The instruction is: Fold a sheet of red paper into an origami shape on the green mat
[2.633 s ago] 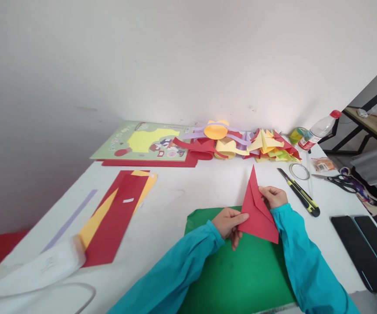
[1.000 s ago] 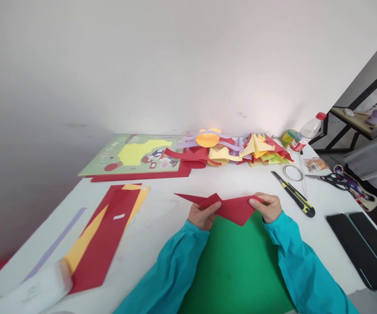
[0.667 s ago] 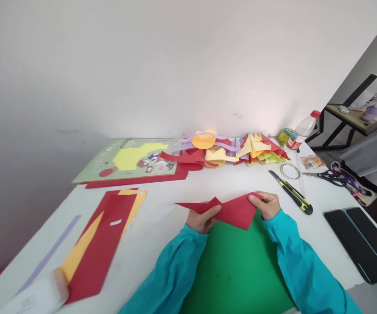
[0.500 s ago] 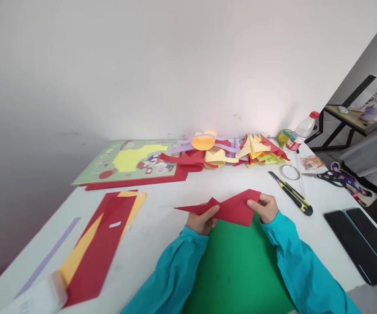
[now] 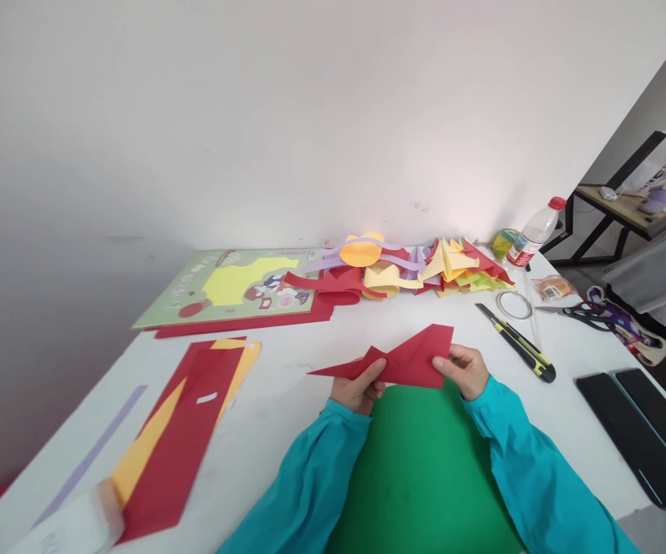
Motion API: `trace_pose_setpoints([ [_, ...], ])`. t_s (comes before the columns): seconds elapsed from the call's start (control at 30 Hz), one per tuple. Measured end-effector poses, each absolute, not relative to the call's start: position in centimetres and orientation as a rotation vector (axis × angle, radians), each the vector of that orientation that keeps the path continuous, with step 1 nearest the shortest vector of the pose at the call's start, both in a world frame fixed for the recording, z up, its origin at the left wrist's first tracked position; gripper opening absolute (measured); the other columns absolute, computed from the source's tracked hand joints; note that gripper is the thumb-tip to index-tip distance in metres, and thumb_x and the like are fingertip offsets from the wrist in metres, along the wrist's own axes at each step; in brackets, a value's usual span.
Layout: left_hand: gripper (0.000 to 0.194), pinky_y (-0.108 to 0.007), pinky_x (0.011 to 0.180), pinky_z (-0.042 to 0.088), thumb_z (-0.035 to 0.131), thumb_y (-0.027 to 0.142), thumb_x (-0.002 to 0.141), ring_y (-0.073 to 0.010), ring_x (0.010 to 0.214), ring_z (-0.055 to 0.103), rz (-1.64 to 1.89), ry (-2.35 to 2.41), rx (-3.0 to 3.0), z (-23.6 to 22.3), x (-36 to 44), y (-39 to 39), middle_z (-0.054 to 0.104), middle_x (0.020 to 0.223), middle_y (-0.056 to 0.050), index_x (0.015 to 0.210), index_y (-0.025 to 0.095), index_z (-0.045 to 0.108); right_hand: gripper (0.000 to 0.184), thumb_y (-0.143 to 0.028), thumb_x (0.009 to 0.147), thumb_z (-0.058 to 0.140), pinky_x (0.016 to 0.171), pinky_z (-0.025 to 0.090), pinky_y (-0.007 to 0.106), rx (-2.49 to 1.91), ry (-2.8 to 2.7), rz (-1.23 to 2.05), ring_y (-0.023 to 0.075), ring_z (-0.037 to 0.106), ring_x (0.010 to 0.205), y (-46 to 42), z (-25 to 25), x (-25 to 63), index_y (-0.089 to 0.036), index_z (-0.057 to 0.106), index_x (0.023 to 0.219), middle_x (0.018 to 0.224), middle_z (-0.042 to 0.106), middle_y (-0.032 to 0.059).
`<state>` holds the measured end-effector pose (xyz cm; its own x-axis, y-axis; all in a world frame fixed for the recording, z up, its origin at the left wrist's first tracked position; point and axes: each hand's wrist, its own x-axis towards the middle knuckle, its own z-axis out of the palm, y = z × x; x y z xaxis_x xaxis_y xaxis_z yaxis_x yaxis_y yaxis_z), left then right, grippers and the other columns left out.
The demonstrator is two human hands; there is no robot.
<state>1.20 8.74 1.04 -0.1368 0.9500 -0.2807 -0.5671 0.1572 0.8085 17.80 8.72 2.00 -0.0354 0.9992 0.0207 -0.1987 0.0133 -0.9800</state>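
Observation:
A folded piece of red paper [image 5: 416, 358] is held up between my two hands, above the far end of a green sheet [image 5: 425, 469]. It has a long point to the left and a broad flap at the right. My left hand [image 5: 360, 386] pinches it near the middle, thumb on top. At the flap's right edge, my right hand [image 5: 464, 371] grips it between thumb and fingers; some of those fingers are hidden behind the paper.
Red paper strips [image 5: 185, 431] and a white bottle [image 5: 78, 523] lie left. Folded paper pieces [image 5: 448, 261] line the wall beside a green pad [image 5: 229, 288]. Rightward are a utility knife [image 5: 517, 342], a tape roll [image 5: 513, 305], scissors [image 5: 584, 314], a plastic bottle [image 5: 534, 235] and a black phone [image 5: 636, 438].
The right flap of the red paper has tilted up, its lower corner now higher. My right hand has shifted slightly left. My left hand keeps its hold.

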Motion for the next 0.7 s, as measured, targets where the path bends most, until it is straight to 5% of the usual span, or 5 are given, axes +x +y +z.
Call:
trace_pose_setpoints([
  [0.23, 0.033, -0.016, 0.031, 0.039, 0.081, 0.033, 0.046, -0.0069, 0.032, 0.046, 1.365, 1.025, 0.435, 1.0, 1.8, 8.3, 0.053, 0.039, 0.005, 0.056, 0.013, 0.057, 0.025, -0.037, 0.053, 0.077, 0.040, 0.046, 0.024, -1.202, -1.190, 1.255, 0.0121, 0.053, 0.039, 8.4, 1.1, 16.8, -0.016, 0.066, 0.055, 0.044, 0.061, 0.0007],
  [0.57, 0.032, -0.017, 0.034, 0.043, 0.080, 0.034, 0.049, -0.0085, 0.035, 0.051, 1.298, 1.023, 0.322, 0.7, 1.5, 8.5, 0.056, 0.040, 0.001, 0.053, 0.011, 0.060, 0.024, -0.034, 0.054, 0.078, 0.037, 0.040, 0.021, -1.185, -1.000, 1.181, 0.0097, 0.049, 0.035, 9.3, 0.7, 18.0, -0.017, 0.062, 0.051, 0.039, 0.058, -0.0017],
  [0.7, 0.031, -0.016, 0.039, 0.047, 0.081, 0.034, 0.049, -0.0076, 0.039, 0.052, 1.308, 1.017, 0.274, 0.5, 1.7, 8.5, 0.057, 0.044, 0.003, 0.059, 0.012, 0.062, 0.034, -0.050, 0.057, 0.072, 0.042, 0.044, 0.024, -1.084, -0.899, 1.254, 0.0117, 0.053, 0.040, 9.2, -0.3, 17.5, -0.018, 0.063, 0.065, 0.045, 0.060, -0.0020],
])
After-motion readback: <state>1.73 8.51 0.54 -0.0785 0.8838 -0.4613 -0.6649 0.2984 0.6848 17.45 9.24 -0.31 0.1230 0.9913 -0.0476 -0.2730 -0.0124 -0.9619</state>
